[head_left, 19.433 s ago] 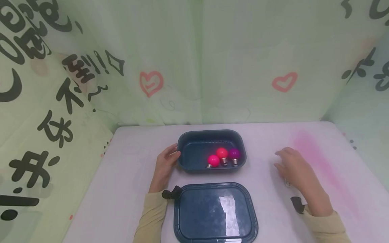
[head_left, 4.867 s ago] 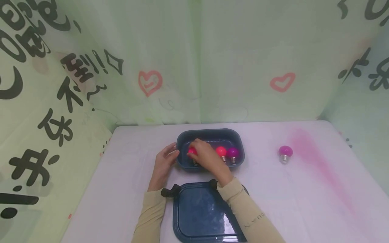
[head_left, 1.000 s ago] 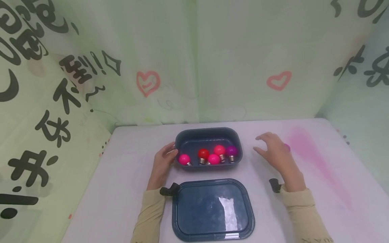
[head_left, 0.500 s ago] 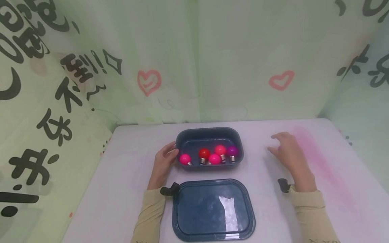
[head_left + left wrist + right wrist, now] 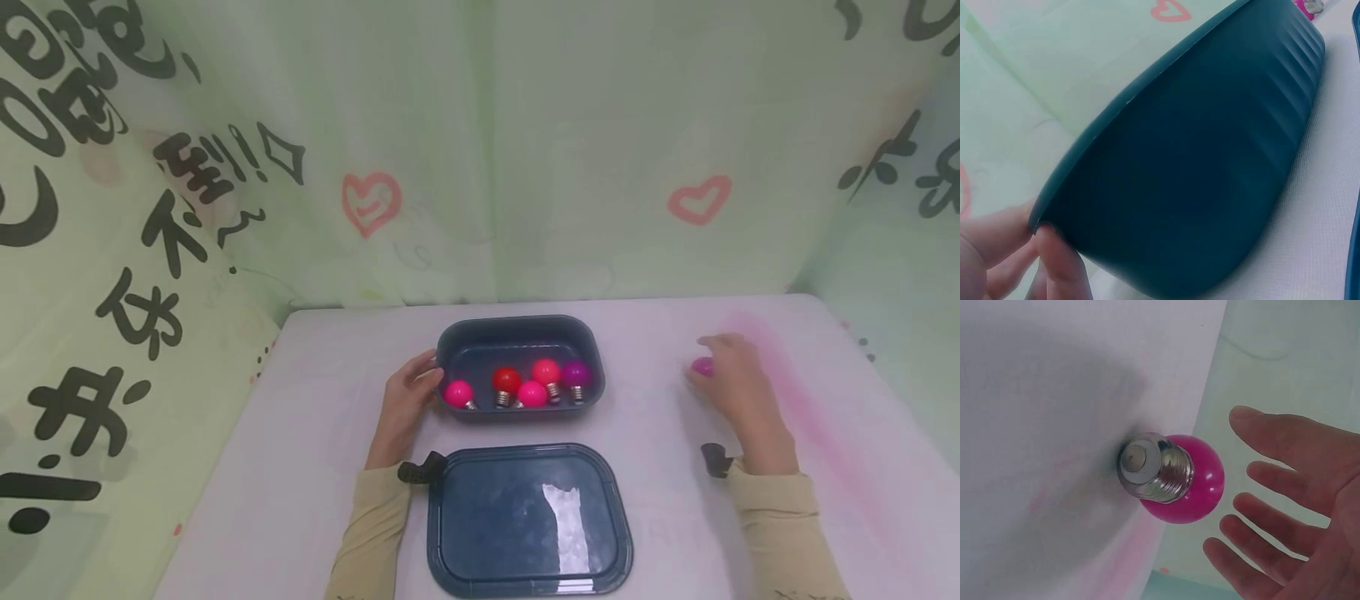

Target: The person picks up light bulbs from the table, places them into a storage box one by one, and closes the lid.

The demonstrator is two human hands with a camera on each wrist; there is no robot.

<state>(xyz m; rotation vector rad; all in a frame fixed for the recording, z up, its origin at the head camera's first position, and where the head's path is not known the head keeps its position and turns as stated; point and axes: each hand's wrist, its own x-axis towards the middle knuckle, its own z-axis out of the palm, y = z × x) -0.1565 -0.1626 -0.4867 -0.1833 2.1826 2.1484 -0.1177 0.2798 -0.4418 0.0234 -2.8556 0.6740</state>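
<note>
Unclosed right hand (image 5: 738, 387) faces the round magenta metal-based bulb (image 5: 1204, 487); I should pinch it gently, while left hand (image 5: 402, 408) grips dark-blue plastic box (image 5: 1197, 150).

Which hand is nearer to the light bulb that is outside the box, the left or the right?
Right. The right hand is open, close beside the light bulb; the left hand is farther away, holding the left rim of the box.

Pale green walls (image 5: 585, 100), apparently fabric, bear pink hearts (image 5: 367, 208) behind a white table (image 5: 300, 400).
</note>
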